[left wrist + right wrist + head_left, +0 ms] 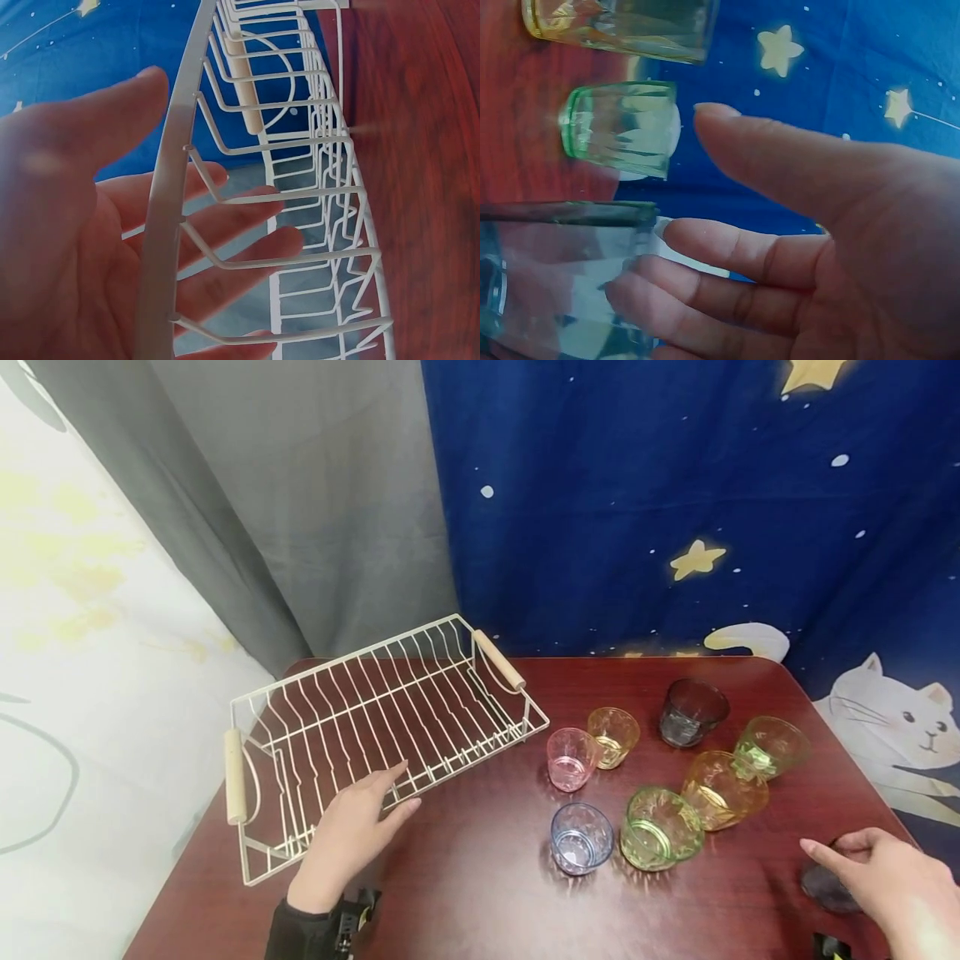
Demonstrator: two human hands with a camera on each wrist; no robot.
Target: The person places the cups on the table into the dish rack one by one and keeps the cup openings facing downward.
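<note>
A white wire dish rack [159, 225] with wooden handles stands at the left of the table. My left hand [352, 822] is at its front rail with straight, spread fingers; in the left wrist view the fingers [217, 289] reach past the rail behind the wires, and the thumb stays on the near side. At the right edge, my right hand [900, 877] is beside a dark grey glass [562, 262]. Its fingers extend along the far side of that glass and show through it, while the thumb stands apart from it. Much of this glass is hidden by the hand in the head view.
Several glasses stand between the hands: pink [572, 764], small yellow [613, 739], blue [581, 839], green [660, 831], amber [723, 793], another green [768, 747] and another dark grey glass [693, 714]. Curtains [570, 527] hang behind the dark red table [480, 877].
</note>
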